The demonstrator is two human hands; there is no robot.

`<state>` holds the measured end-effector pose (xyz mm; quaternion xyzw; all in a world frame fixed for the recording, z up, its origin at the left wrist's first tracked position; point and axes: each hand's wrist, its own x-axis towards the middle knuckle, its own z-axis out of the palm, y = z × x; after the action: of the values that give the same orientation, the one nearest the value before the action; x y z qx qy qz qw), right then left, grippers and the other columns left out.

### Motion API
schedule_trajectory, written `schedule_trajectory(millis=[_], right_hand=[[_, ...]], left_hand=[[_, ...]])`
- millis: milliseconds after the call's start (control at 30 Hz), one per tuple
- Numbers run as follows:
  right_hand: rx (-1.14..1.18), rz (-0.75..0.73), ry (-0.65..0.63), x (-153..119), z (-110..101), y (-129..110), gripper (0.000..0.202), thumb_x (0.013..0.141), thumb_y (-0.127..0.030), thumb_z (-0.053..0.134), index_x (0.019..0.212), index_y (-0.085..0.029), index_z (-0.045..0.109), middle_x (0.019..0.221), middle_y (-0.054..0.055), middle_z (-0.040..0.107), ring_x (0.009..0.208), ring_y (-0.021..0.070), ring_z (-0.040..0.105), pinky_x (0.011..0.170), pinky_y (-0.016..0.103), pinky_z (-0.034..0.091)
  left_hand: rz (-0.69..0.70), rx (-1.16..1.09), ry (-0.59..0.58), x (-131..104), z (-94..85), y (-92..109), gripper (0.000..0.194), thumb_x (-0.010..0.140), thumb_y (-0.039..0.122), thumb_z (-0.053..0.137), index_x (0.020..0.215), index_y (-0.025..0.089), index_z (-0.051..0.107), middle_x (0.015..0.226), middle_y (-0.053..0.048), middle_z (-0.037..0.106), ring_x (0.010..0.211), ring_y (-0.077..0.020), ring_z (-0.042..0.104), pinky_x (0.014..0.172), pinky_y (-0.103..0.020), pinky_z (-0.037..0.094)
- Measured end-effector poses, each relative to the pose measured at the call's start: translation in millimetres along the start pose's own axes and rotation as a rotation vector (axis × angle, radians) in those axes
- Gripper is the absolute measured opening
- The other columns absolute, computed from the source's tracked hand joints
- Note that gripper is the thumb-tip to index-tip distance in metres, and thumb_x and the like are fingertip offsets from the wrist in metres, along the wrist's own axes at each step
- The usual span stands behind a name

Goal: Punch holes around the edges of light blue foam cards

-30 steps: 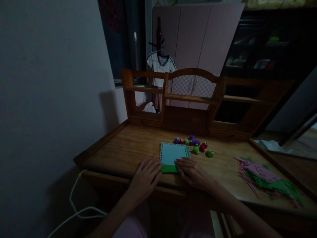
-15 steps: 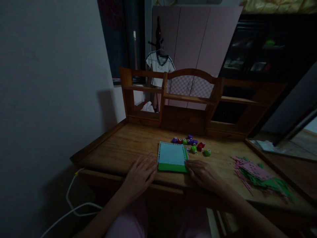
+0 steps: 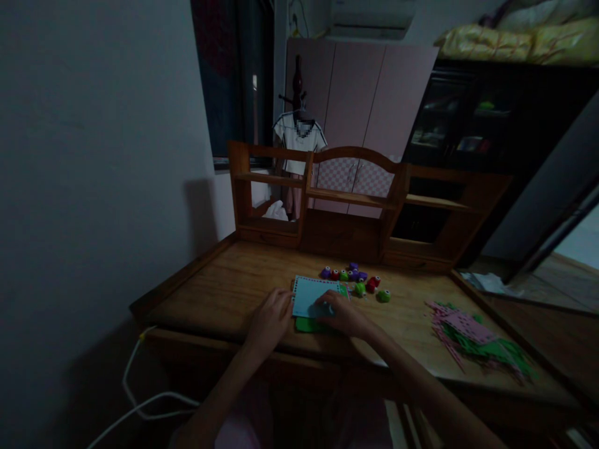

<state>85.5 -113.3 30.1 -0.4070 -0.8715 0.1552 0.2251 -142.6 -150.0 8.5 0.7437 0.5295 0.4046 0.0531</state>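
Note:
A light blue paper sheet point(image 3: 306, 298) with small holes punched along its edges lies over a green sheet point(image 3: 306, 325) on the wooden desk. My left hand point(image 3: 274, 315) is at the blue sheet's left edge, fingers bent and drawn together against it. Across the lower right part of the blue sheet reaches my right hand point(image 3: 344, 313), its thumb and fingers apart and curved over the paper. That hand covers the sheets' lower right corners.
Behind the sheets sit several small red, green and purple pieces with eye-like spots, among them a green piece point(image 3: 384, 296). Pink and green paper scraps point(image 3: 472, 330) are piled at the right. A wooden shelf unit point(image 3: 346, 199) bounds the desk's back. A white cable point(image 3: 159, 396) hangs at left.
The blue sheet has shifted toward me and slightly left over the green one. My right hand has moved left onto it. My left hand's fingers, spread before, are now bent at its edge.

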Motion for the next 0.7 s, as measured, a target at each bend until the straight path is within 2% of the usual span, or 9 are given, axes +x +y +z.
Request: schedule_trajectory(millis=[100, 167, 333, 467, 567, 700], right_hand=[[0.059, 0.075, -0.13, 12.3, 3.4, 4.9, 0.028, 0.069, -0.029, 0.07, 0.094, -0.018, 0.063, 0.082, 0.002, 0.065, 0.073, 0.0148, 0.059, 0.064, 0.024, 0.045], [0.072, 0.107, -0.18, 12.4, 0.3, 9.3, 0.022, 0.069, -0.027, 0.07, 0.088, -0.018, 0.064, 0.076, 0.001, 0.065, 0.067, 0.0131, 0.057, 0.059, 0.022, 0.042], [0.021, 0.092, -0.106, -6.6, -18.1, 18.3, 0.007, 0.071, -0.018, 0.064, 0.078, -0.018, 0.065, 0.073, 0.0, 0.063, 0.066, 0.0128, 0.055, 0.059, 0.022, 0.039], [0.043, 0.067, -0.096, -22.3, -29.3, 20.6, 0.007, 0.075, -0.022, 0.063, 0.08, -0.019, 0.065, 0.077, 0.001, 0.064, 0.069, 0.0137, 0.056, 0.061, 0.023, 0.041], [0.033, 0.033, -0.081, -26.6, -30.4, 18.7, 0.011, 0.078, -0.028, 0.062, 0.083, -0.019, 0.064, 0.081, 0.002, 0.063, 0.073, 0.0146, 0.056, 0.066, 0.025, 0.042], [0.002, -0.02, -0.022, -20.0, -21.9, 12.5, 0.017, 0.078, -0.034, 0.064, 0.088, -0.02, 0.064, 0.088, 0.004, 0.063, 0.085, 0.0173, 0.056, 0.076, 0.029, 0.043]], left_hand=[[-0.035, -0.065, -0.057, 7.4, 6.4, -7.7, 0.025, 0.09, 0.026, 0.039, 0.108, 0.026, 0.057, 0.109, -0.003, 0.055, 0.103, -0.0162, 0.054, 0.091, -0.03, 0.044], [-0.047, -0.111, -0.079, 10.1, 8.3, -12.1, 0.025, 0.09, 0.027, 0.04, 0.106, 0.026, 0.058, 0.108, -0.003, 0.056, 0.102, -0.0166, 0.055, 0.09, -0.03, 0.045], [0.011, -0.281, -0.144, 18.1, 17.8, -18.0, 0.023, 0.089, 0.028, 0.042, 0.097, 0.024, 0.063, 0.104, -0.004, 0.058, 0.1, -0.0167, 0.055, 0.091, -0.031, 0.044], [0.052, -0.366, -0.203, 27.1, 33.4, -20.2, 0.019, 0.086, 0.028, 0.048, 0.091, 0.022, 0.066, 0.101, -0.004, 0.06, 0.1, -0.0174, 0.055, 0.092, -0.032, 0.043], [0.046, -0.35, -0.215, 31.8, 41.5, -22.5, 0.017, 0.083, 0.031, 0.055, 0.089, 0.022, 0.067, 0.101, -0.005, 0.059, 0.099, -0.0178, 0.055, 0.09, -0.031, 0.043], [0.049, -0.292, -0.234, 34.3, 44.2, -28.0, 0.021, 0.073, 0.036, 0.066, 0.089, 0.022, 0.068, 0.102, -0.005, 0.057, 0.101, -0.0195, 0.054, 0.092, -0.032, 0.042]])
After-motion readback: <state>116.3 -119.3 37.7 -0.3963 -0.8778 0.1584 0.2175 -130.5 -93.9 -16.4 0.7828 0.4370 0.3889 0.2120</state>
